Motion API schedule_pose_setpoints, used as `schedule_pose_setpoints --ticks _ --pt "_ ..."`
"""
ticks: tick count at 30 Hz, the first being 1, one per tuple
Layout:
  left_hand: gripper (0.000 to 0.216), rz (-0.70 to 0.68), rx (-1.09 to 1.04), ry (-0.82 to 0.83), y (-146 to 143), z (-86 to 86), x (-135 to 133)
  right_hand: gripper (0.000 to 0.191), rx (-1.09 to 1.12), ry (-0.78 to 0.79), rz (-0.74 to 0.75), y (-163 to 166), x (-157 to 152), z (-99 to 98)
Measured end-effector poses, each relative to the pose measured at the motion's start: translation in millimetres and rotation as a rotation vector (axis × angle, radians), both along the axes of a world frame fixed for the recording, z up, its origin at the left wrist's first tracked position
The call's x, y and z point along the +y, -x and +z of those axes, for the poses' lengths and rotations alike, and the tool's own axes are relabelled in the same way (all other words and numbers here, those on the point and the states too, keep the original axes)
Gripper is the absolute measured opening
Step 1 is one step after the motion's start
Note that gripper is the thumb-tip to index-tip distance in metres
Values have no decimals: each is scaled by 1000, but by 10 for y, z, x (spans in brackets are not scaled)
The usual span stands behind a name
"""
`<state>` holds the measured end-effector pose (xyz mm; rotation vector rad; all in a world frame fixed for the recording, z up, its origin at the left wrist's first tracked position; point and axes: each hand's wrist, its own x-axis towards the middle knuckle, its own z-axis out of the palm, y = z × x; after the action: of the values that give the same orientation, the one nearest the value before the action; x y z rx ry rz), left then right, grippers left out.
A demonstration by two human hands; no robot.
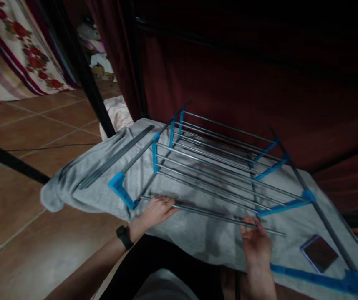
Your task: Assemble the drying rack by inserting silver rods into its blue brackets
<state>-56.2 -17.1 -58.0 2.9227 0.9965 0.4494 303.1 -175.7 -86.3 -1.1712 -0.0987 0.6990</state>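
Observation:
A rack frame of thin metal rods (pixel 216 175) with blue plastic connectors (pixel 121 189) lies on a grey cloth (pixel 194 233). My left hand (pixel 157 210) rests on the nearest rod (pixel 210 213) near its left end, fingers curled over it. My right hand (pixel 255 241) grips the same rod toward its right end, fingers wrapped round it. A black watch sits on my left wrist (pixel 124 236).
Loose rods (pixel 116 156) lie on the cloth at the left. A phone (pixel 319 253) lies at the right, beside a blue bar (pixel 316 280). Dark red curtain (pixel 260 75) hangs behind. Tiled floor (pixel 25 137) and a black pole (pixel 85 71) lie to the left.

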Motion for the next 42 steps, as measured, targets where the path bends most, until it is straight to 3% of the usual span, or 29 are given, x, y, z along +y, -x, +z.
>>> schedule_pose_setpoints --ticks 2,4,8,11,14,20,24,27,31,36,42 --pt "39 -3 -53 -33 6 -37 -3 23 84 -41 72 469 147 215" --pt "38 -12 -132 -52 14 -96 0 30 68 -93 240 923 287 426" --pt "28 -26 -416 -16 -9 -232 16 29 -141 -191 380 1461 530 772" --pt "28 -67 -484 -12 -69 -227 -25 29 -367 -242 350 1480 619 989" --pt "33 -80 -475 -43 -145 -118 -87 28 -501 -231 321 1315 661 1201" --pt "29 -113 -597 -95 -285 183 -196 26 -823 -127 284 1004 628 1644" --pt "36 -153 -632 -188 -380 494 -295 23 -1159 8 290 964 600 1843" --pt "40 -227 -607 -334 -466 748 -367 22 -1400 118 310 973 638 1777" --pt "40 -306 -521 -478 -594 920 -466 31 -1605 297 347 932 653 1390" --pt "38 -317 -374 -479 -796 844 -543 36 -1734 438 435 861 528 886" --pt "41 -230 -159 -362 -986 632 -430 36 -1873 602 428 905 459 656"
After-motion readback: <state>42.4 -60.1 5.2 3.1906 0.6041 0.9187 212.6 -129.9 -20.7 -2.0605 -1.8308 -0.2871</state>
